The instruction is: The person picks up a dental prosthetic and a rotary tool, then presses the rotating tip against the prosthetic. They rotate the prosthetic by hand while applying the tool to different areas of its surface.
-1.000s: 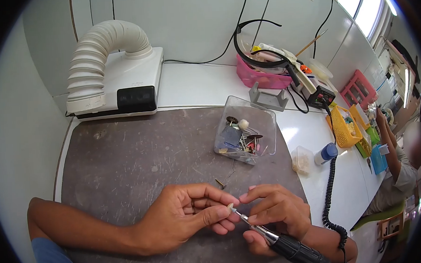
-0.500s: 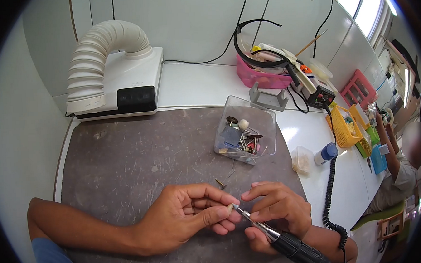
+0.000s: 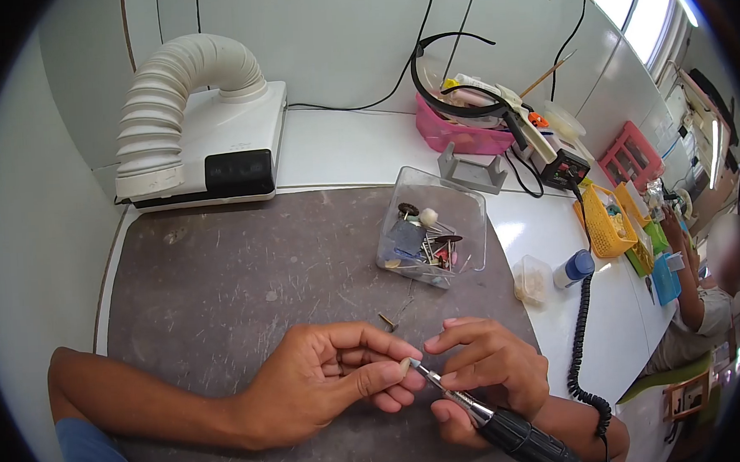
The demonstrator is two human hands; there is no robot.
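Observation:
Between thumb and fingertips, my left hand [image 3: 336, 373] pinches a small cream-coloured piece [image 3: 405, 368], which looks like a dental crown but is partly hidden by the fingers. My right hand [image 3: 494, 368] is closed around a rotary handpiece [image 3: 514, 432] with a black grip and metal nose. Its pale bluish tip [image 3: 414, 362] meets or nearly meets the cream piece. A brass-coloured bur [image 3: 388, 321] lies on the grey mat [image 3: 247, 279] just beyond my hands. Behind it stands a clear plastic box [image 3: 391, 259] of assorted burs and discs.
A white dust extractor [image 3: 239, 129] with a ribbed hose stands at the back left. On the right are a small tub [image 3: 530, 281], a blue-capped bottle [image 3: 574, 269] and a coiled cord [image 3: 583, 337]. A pink basket [image 3: 465, 138] sits behind. Another person [image 3: 696, 314] sits at far right.
My hands, the cream piece and the handpiece hold nearly the same position. At far right, the other person's arm and head have shifted slightly.

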